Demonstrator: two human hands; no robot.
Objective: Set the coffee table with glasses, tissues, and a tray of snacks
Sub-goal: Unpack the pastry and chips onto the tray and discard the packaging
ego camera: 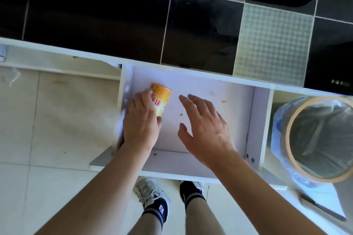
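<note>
Left hand wrapped round orange cylindrical snack canister with red lettering, fingers curled on its near side, thumb side hidden. Canister lay tilted at left end of open white laminate drawer, close to left wall. Right hand spread flat, fingers apart, hovered over bare drawer floor, touched nothing. Small yellow crumb and red speck sat on drawer floor, well apart from canister.

Judged step: pulling 1 snack out for the tray. No tray, glasses or tissues in view, so task looked early.

To do it well:
- Needed full wrap round canister middle, not fingertips only; smooth card wall likely slippery.
- Best lifted straight up clear of left drawer wall before swinging out.
- Lid end kept upward if seal state unknown; could not tell from view.
- Right hand free to steady drawer front or shut it after.
- Worth avoiding lined round bin with tan rim just right of drawer.
</note>
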